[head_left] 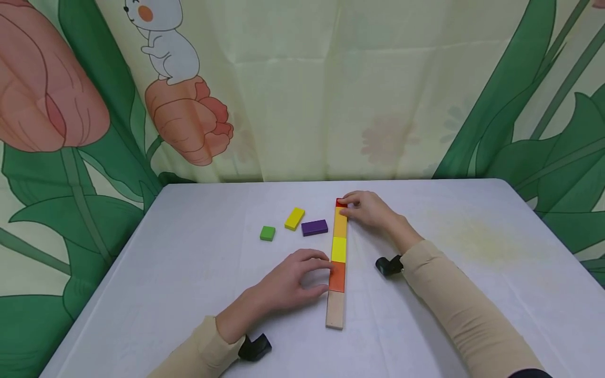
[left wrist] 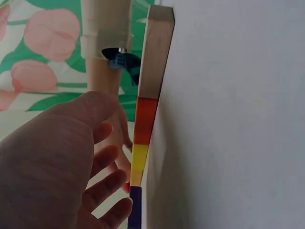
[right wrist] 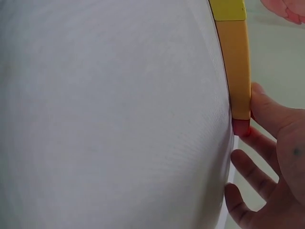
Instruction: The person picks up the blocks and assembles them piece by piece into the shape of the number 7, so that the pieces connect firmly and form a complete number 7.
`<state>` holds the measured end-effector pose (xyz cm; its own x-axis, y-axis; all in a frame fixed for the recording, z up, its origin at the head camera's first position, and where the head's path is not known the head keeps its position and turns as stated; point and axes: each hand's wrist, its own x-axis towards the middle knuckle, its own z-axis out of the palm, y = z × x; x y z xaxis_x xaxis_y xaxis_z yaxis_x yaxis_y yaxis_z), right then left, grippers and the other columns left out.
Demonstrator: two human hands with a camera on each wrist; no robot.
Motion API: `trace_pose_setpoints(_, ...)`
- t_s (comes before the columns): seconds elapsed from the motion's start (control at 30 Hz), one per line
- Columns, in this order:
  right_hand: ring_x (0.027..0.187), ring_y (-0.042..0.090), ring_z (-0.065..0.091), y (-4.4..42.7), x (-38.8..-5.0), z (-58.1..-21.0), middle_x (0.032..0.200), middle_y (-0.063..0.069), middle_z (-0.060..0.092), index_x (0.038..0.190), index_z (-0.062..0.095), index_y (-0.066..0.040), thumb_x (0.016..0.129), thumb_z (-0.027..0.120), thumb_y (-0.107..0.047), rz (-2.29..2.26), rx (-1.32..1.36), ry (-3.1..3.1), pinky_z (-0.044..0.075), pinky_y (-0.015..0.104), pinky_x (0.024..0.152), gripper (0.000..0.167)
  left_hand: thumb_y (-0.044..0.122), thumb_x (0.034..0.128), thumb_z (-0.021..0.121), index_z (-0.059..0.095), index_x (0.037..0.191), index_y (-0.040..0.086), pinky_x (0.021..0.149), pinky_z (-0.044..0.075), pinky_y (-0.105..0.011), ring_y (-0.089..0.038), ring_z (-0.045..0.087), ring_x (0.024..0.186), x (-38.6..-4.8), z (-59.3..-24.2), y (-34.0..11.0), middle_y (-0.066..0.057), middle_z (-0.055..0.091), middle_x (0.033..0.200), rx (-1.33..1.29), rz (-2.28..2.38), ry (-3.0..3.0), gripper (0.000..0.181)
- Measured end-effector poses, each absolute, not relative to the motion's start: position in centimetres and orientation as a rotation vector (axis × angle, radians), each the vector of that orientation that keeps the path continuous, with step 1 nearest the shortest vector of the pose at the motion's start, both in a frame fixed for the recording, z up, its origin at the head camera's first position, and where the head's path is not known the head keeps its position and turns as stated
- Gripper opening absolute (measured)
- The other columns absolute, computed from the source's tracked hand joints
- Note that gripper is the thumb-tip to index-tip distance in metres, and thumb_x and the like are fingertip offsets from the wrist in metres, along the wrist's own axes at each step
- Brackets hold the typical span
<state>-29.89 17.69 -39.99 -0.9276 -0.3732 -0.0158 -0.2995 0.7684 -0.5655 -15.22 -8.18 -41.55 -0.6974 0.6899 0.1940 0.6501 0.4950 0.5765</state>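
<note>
The step looks like squaring up a block row on the counter (head_left: pixel 227 231): red block (right wrist: pixel 240 127) at twelve o'clock, then light-orange block (head_left: pixel 340 224), yellow block (head_left: pixel 338 250), orange block (head_left: pixel 337 277) and bare-wood block (head_left: pixel 335 311) at six. The right hand (head_left: pixel 371 209) has thumb and forefinger about the red end; whether that grip truly pinches, I cannot tell. The left hand's (head_left: pixel 295 281) grip is parted, fingertips at the orange block's nine-o'clock side. Best to steady lightly there and press the red block straight toward six, since a sideways nudge could kink the line. Keep the left knuckles off the purple block (head_left: pixel 314 228) toward eleven.
</note>
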Motion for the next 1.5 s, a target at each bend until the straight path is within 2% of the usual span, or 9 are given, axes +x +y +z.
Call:
trace_pose_setpoints(0.3,0.126,0.035,0.052,17.7,-29.8,-39.8,0.134,0.015,0.062,0.133,0.067,-0.007,0.095,0.073,-0.022,-0.882,-0.565,2.837,0.038,0.05,0.11,0.041,0.022,0.091,0.076,0.068,0.129,0.015,0.107,0.043,-0.036,-0.018,0.052,0.127,-18.7,-41.3,-7.6,-0.001,0.06,0.132,1.231,0.895,2.842,0.04)
trace_pose_setpoints(0.77,0.122,0.033,0.055,18.0,-30.1,-39.9,0.131,0.013,0.064,0.131,0.068,-0.007,0.094,0.074,-0.022,-0.887,-0.612,2.848,0.04,0.048,0.108,0.041,0.019,0.0894,0.077,0.068,0.128,0.012,0.103,0.045,-0.044,-0.025,0.057,0.12,-23.4,-40.8,-7.2,-0.007,0.063,0.128,1.222,0.696,3.019,0.04)
trace_pose_setpoints(1.03,0.121,0.032,0.055,18.1,-30.1,-40.1,0.131,0.013,0.064,0.131,0.068,-0.007,0.094,0.074,-0.023,-0.882,-0.612,2.848,0.041,0.046,0.107,0.041,0.025,0.0924,0.074,0.069,0.127,0.014,0.103,0.045,-0.042,-0.024,0.055,0.119,-24.8,-40.7,-7.0,-0.005,0.064,0.126,1.08,0.547,3.007,0.037)
trace_pose_setpoints(1.5,0.125,0.032,0.053,17.9,-30.1,-40.1,0.134,0.012,0.063,0.134,0.066,-0.008,0.095,0.073,-0.024,-0.875,-0.585,2.836,0.039,0.047,0.109,0.043,0.022,0.092,0.075,0.071,0.123,0.011,0.101,0.044,-0.042,-0.024,0.058,0.108,-25.6,-40.5,-6.6,-0.005,0.068,0.115,1.07,0.489,2.971,0.033)
